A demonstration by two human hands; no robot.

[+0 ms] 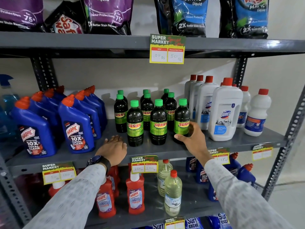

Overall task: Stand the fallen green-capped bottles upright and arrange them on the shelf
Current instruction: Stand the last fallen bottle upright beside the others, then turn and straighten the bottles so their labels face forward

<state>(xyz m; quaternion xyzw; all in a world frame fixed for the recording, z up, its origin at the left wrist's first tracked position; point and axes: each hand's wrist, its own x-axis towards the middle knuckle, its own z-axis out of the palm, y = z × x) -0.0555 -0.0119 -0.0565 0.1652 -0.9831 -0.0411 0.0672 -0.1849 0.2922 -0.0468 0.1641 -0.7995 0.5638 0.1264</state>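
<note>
Nearest the camera, two patterned sleeves reach up to the middle shelf [165, 151]. The left hand [113, 148] lies palm down on the shelf's front edge, fingers loosely spread, holding nothing; a dark watch [97, 160] sits at that wrist. The right hand [192, 138] is wrapped around the lower body of the front right bottle [181, 120], thumb across the label's foot, fingers behind. That bottle stands upright with its base on or just at the shelf surface; contact cannot be confirmed.

Status of work: the green-capped bottles [148, 116] all stand upright in the centre of the middle shelf; none is seen lying down. Judged from this, the righting is done and only final alignment remains, namely the held bottle's seating and label facing.

Condition: dark liquid, bright green screw caps, green-and-yellow "SUNNY" labels. They form roughly three rows, receding towards the wall, front row of three with labels mostly outward. Spacing is slightly uneven; the rear left pair stands a little apart from the rest.

Flanking stock: blue Harpic bottles [76, 123] to the left, white Domex bottles [225, 111] just beside the held bottle on the right. Detergent pouches [107, 15] occupy the shelf above.
</note>
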